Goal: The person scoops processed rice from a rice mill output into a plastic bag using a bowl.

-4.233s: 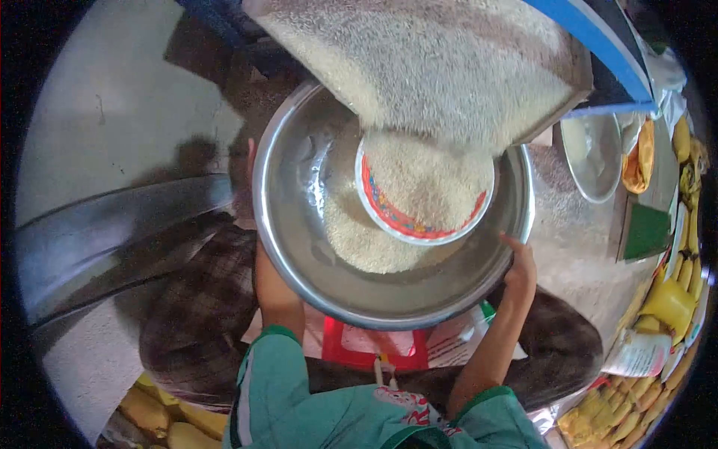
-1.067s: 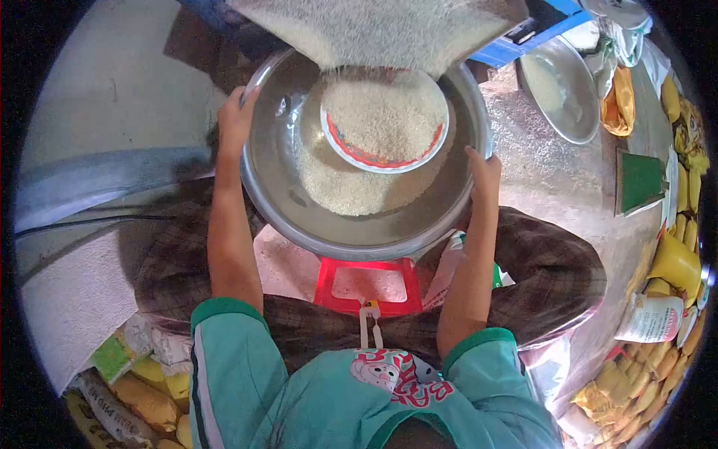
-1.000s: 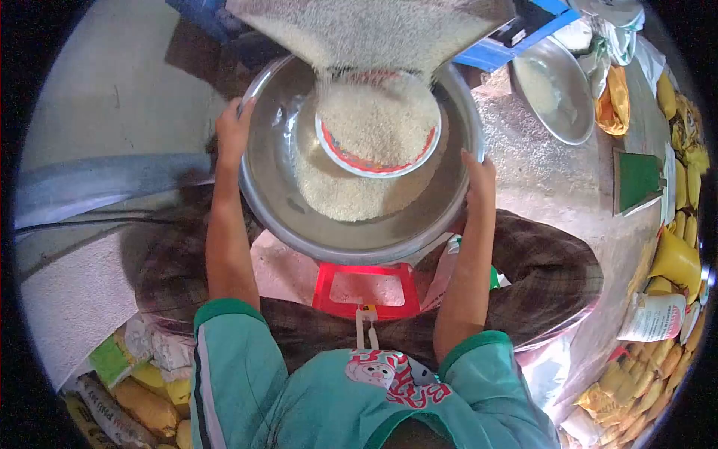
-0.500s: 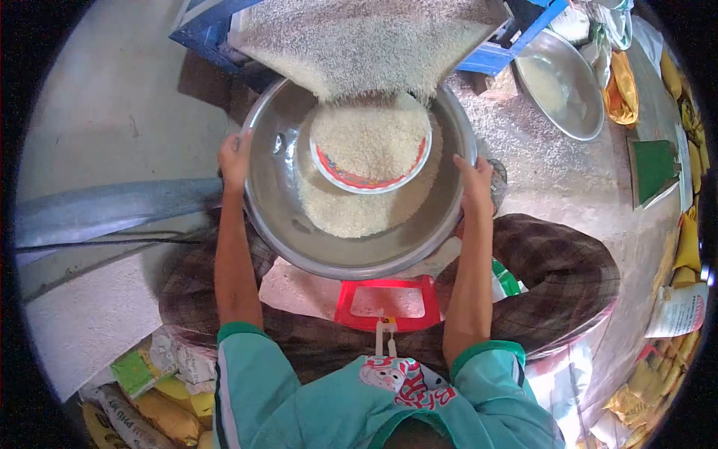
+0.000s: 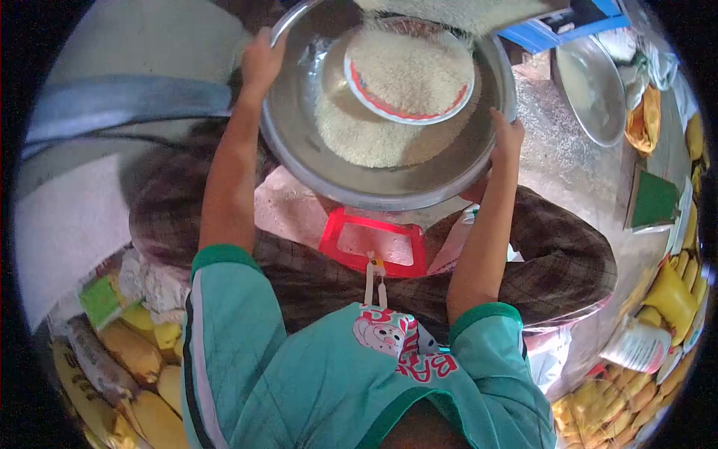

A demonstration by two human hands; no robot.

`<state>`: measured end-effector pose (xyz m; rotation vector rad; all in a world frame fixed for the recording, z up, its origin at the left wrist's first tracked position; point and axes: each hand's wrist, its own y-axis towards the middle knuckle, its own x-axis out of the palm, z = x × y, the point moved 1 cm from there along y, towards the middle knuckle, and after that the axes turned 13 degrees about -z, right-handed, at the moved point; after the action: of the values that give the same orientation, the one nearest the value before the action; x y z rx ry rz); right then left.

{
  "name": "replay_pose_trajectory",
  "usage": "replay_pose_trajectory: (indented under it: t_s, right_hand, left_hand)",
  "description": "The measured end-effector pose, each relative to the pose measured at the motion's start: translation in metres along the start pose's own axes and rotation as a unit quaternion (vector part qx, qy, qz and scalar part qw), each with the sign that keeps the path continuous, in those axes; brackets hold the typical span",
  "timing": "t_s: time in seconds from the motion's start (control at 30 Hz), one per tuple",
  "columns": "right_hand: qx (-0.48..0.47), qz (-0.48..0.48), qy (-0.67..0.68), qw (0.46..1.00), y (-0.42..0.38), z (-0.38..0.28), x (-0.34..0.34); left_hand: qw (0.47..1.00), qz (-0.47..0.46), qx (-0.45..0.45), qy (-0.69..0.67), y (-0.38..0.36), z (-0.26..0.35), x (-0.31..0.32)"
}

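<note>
A wide metal basin hangs in front of me, held at both sides. My left hand is closed around its upper left rim. On the opposite side my right hand grips the rim, thumb on top and fingers partly hidden beneath. Inside the basin lies a bed of rice, and on it stands a white bowl with a red patterned rim, heaped with rice. More grains pour in from a chute at the top edge of the view.
A second metal basin with some pale grain stands at the right, near an orange bag. A red plastic frame is by my lap. Yellow packets lie lower left. A grey tube crosses the left floor.
The basin, bowl and both hands sit higher in the view, and the basin's left side has risen more than its right. The chute is now mostly out of view. Both hands keep their grip.
</note>
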<state>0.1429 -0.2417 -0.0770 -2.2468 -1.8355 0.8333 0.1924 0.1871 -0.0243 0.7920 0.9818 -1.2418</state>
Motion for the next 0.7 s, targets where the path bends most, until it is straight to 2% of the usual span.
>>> replay_pose_trajectory:
  t_s: [0.03,0.1,0.13,0.17,0.2,0.23,0.27,0.3,0.33,0.37,0.43,0.47,0.53,0.6,0.63,0.7]
  right_hand:
    - [-0.004,-0.009,-0.005,1.000,0.000,0.004,-0.002]
    - [0.017,0.037,0.068,0.997,0.001,0.003,-0.003]
    - [0.004,0.093,0.120,0.988,-0.009,-0.004,0.002]
    - [-0.025,0.116,0.100,0.988,-0.018,-0.014,0.002]
    - [-0.054,0.136,0.080,0.986,-0.024,-0.023,0.001]
    - [-0.077,0.178,-0.039,0.980,-0.032,-0.037,0.000]
    - [-0.109,0.217,-0.158,0.957,-0.039,-0.052,0.001]
    - [-0.151,0.215,-0.201,0.944,-0.037,-0.063,0.003]
    - [-0.194,0.210,-0.242,0.927,-0.038,-0.072,0.010]
    - [-0.216,0.182,-0.277,0.919,-0.055,-0.093,0.023]
    - [-0.241,0.053,-0.214,0.945,-0.050,-0.097,0.042]
    - [-0.256,0.027,-0.230,0.939,-0.049,-0.095,0.054]
    - [-0.208,-0.113,-0.216,0.947,-0.049,-0.080,0.071]
    - [-0.235,-0.154,-0.277,0.919,-0.036,-0.054,0.073]
    - [-0.259,-0.175,-0.316,0.896,-0.034,-0.040,0.069]
    - [-0.305,-0.206,-0.391,0.843,-0.015,-0.015,0.069]
  left_hand:
    - [1.000,0.000,0.019,0.002,-0.001,-0.001,0.002]
    - [0.997,0.037,0.073,0.002,-0.003,-0.011,0.008]
    - [0.998,-0.016,0.043,-0.050,-0.003,-0.014,0.006]
    - [0.992,-0.067,0.011,-0.105,-0.007,-0.019,0.004]
    - [0.979,-0.085,0.020,-0.181,-0.020,-0.018,-0.001]
    - [0.961,-0.099,0.031,-0.258,-0.031,-0.019,-0.001]
    - [0.959,-0.114,0.082,-0.247,-0.029,-0.026,0.004]
    - [0.956,-0.122,0.129,-0.234,-0.026,-0.042,0.009]
    - [0.961,-0.096,0.098,-0.239,-0.045,-0.067,-0.001]
    - [0.964,-0.100,0.065,-0.237,-0.037,-0.062,0.002]
    - [0.964,-0.112,0.003,-0.243,-0.042,-0.049,0.002]
    - [0.961,-0.119,-0.022,-0.247,-0.035,-0.042,0.004]
    - [0.951,-0.148,-0.068,-0.264,-0.044,-0.035,0.000]
    - [0.939,-0.173,-0.103,-0.278,-0.038,-0.030,-0.001]
    - [0.934,-0.182,-0.116,-0.285,-0.009,-0.040,0.003]
    - [0.922,-0.203,-0.133,-0.301,-0.018,-0.046,0.002]
